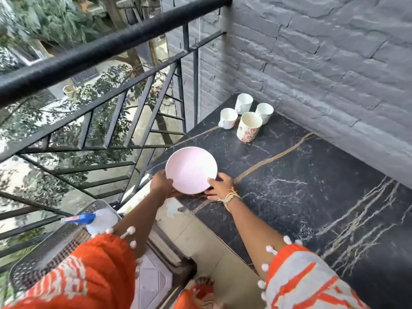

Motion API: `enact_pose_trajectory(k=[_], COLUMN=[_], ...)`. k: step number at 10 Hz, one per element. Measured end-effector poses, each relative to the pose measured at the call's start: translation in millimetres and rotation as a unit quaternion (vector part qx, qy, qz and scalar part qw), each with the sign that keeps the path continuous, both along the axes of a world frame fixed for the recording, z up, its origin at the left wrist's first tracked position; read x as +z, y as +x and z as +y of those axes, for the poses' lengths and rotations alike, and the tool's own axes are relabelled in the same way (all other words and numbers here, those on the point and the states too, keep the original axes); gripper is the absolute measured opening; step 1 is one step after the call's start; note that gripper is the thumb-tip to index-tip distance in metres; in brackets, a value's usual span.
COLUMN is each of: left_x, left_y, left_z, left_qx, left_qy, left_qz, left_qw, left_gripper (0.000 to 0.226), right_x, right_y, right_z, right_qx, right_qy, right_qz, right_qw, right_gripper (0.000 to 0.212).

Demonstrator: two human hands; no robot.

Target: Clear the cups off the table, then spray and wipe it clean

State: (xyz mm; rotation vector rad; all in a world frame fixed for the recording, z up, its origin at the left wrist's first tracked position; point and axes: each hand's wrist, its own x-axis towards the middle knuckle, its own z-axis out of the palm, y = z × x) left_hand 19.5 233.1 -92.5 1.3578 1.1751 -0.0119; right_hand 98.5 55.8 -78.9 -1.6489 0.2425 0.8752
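A pale pink bowl (pixel 191 170) is held just above the near left corner of the black marble table (pixel 312 186). My left hand (pixel 161 182) grips its left rim and my right hand (pixel 219 186) grips its right rim. Several cups stand grouped at the table's far corner by the wall: a floral cup (pixel 248 127) in front, a white cup (pixel 227 118) to its left, and two white cups (pixel 243 103) (pixel 264 112) behind. A spray bottle with a blue trigger (pixel 85 218) lies with a white cloth (pixel 103 221) on a chair at lower left.
A black metal railing (pixel 107 47) runs along the table's left side, with trees beyond. A grey stone wall (pixel 323 63) borders the table at the back and right. The mesh metal chair (pixel 51 248) stands at lower left over tiled floor (pixel 200 246).
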Motion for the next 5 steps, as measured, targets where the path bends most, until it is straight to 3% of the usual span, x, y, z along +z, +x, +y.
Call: enact_pose_trajectory(k=[1,2,3,4,5], left_x=[0.8,5.4,4.2,-5.0,-6.0], left_y=[-2.1,-12.0,-23.1,-40.0,-49.2], left_z=[-4.0,-20.3,-37.4,-72.5,-98.4], left_qx=[-0.03,-0.048,-0.062,-0.104,-0.107], left_qy=[0.024,0.027,0.024,0.008,-0.015], left_qz=[0.011,0.014,0.004,-0.017,-0.022], left_qw=[0.999,0.998,0.998,0.994,0.994], left_gripper=[0.042,0.049,0.045,0.042,0.055], right_x=[-3.6,-10.2,-23.4,-14.2,-11.5], right_y=[-2.8,-13.7,-23.9,-54.6,-71.6], right_z=[-2.4,-5.5,-14.0,-36.4,-52.0], right_qx=[0.022,0.047,0.065,0.072,0.078], right_qy=[-0.011,-0.068,-0.096,-0.126,-0.148], right_qz=[0.012,-0.031,-0.074,-0.117,-0.134], right_qw=[1.0,0.996,0.99,0.982,0.977], right_gripper=[0.051,0.085,0.1,0.083,0.072])
